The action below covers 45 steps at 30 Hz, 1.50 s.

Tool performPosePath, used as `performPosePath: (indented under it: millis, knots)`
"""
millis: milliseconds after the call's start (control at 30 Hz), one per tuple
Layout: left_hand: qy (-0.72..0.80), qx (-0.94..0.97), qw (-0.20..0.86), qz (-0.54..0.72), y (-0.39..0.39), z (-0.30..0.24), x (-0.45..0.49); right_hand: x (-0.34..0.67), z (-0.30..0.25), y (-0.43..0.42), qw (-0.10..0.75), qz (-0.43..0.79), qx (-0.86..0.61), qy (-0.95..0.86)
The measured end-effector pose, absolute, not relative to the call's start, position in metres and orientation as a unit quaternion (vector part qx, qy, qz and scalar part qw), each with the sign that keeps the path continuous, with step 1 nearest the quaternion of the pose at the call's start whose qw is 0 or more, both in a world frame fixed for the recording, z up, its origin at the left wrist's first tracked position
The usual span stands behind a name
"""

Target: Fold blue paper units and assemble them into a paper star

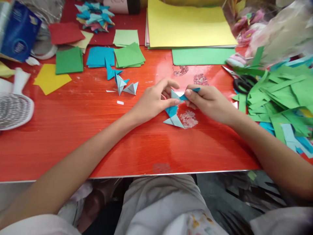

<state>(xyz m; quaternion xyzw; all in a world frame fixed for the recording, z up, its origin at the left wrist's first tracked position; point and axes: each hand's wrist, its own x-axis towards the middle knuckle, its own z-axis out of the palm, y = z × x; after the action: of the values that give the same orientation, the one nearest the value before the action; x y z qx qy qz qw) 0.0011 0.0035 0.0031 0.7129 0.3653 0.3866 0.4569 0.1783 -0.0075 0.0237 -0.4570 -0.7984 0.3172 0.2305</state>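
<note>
A folded blue paper piece (173, 114) lies on the glossy red table (97, 137) between my hands. My left hand (154, 99) pinches its upper part with thumb and forefinger. My right hand (207, 101) is closed on a blue flap of the same piece, pulling it to the right. Three folded blue paper pieces (119, 81) lie on the table to the left of my left hand, apart from it.
Stacks of green, blue, red and yellow paper squares (97, 57) lie at the back left. Large yellow sheets (188, 26) and a green sheet sit behind. Black-handled scissors (241, 81) and a heap of green paper strips (281, 94) are at right. A white fan (14, 109) stands left.
</note>
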Motion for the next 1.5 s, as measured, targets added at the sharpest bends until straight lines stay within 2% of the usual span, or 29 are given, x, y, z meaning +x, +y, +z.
performPosePath:
  millis: [133,400,933,1333,1500]
  knots:
    - [0.364,0.722,0.462,0.365,0.006,0.004,-0.001,0.176,0.022,-0.01,0.229,0.3,-0.461,-0.803]
    - [0.357,0.698,0.445,0.433,0.01,0.002,-0.003,0.17,0.019,-0.017,0.258,0.239,-0.47,-0.81]
    - [0.401,0.668,0.485,0.397,-0.009,0.014,0.004,0.162,0.017,-0.024,0.271,0.348,-0.473,-0.763]
    - [0.42,0.565,0.57,0.423,0.001,0.009,0.006,0.167,0.018,-0.018,0.313,0.443,-0.481,-0.688]
    - [0.414,0.553,0.568,0.447,-0.005,0.009,0.009,0.163,0.016,-0.02,0.317,0.454,-0.48,-0.68]
